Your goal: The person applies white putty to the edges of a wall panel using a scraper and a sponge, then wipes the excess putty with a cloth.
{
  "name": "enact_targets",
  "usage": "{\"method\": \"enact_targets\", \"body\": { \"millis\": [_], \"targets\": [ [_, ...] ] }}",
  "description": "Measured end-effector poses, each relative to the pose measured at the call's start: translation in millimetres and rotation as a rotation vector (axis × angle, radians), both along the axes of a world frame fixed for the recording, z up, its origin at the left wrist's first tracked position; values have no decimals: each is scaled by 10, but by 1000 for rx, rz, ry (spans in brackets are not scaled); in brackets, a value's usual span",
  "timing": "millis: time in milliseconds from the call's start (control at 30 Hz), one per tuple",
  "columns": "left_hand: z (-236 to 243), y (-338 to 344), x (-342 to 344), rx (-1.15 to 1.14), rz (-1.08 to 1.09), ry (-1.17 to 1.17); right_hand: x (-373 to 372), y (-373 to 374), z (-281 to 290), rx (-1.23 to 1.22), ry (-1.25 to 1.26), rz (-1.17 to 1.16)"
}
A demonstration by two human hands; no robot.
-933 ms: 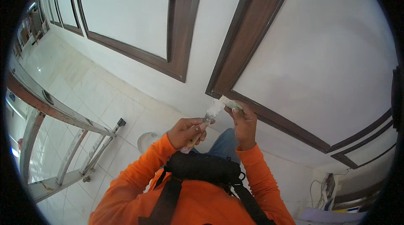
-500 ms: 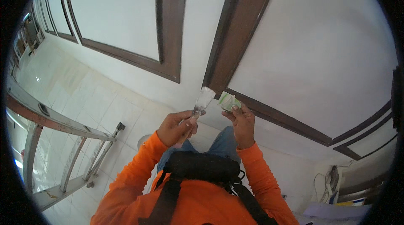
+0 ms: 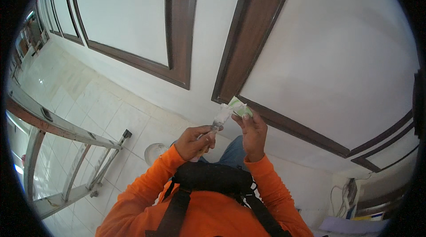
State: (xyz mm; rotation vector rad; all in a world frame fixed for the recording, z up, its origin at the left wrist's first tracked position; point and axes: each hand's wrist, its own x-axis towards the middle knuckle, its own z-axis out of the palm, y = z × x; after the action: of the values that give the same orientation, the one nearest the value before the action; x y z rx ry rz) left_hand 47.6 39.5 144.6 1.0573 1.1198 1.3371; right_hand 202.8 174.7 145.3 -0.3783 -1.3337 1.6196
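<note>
My left hand (image 3: 199,141) is closed round a putty knife (image 3: 219,119), its blade coated with white paste and angled up to the right. My right hand (image 3: 253,133) pinches a small, flat green-and-white piece (image 3: 239,108), smeared white, just beside the blade tip; the two touch or nearly touch. Behind them are the white wall (image 3: 204,73) and a dark brown moulded frame (image 3: 290,128). What the green piece is made of is unclear.
A metal ladder (image 3: 66,131) with an orange rail stands at my left on the white tiled floor (image 3: 111,108). A round basin (image 3: 152,152) lies behind my left arm. Cables (image 3: 339,197) and a purple item (image 3: 348,224) sit at the lower right.
Since half a second ago my left hand has lowered the knife and brought it right, against the green piece; they were apart then. My right hand has shifted slightly left.
</note>
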Motion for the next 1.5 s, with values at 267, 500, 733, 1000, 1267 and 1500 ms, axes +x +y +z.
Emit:
{"method": "enact_targets", "body": {
  "millis": [267, 500, 733, 1000, 1267, 1500],
  "targets": [
    [18, 24, 3, 10, 22, 43, -4, -7, -44, 268, -195, -136],
    [178, -23, -22, 36, -22, -14, 26, 81, -142, 564, -434, -302],
    [59, -6, -104, 23, 24, -41, 60, 223, -161, 254, -236, -148],
    [-89, 18, 40, 12, 4, -72, 56, 109, -74, 59, -52, -13],
    [33, -15, -10, -48, -36, -81, 92, 95, -92, 424, -276, -156],
    [153, 34, -68, 28, 64, 15, 208, 239, -174, 604, -605, -204]
  ]
}}
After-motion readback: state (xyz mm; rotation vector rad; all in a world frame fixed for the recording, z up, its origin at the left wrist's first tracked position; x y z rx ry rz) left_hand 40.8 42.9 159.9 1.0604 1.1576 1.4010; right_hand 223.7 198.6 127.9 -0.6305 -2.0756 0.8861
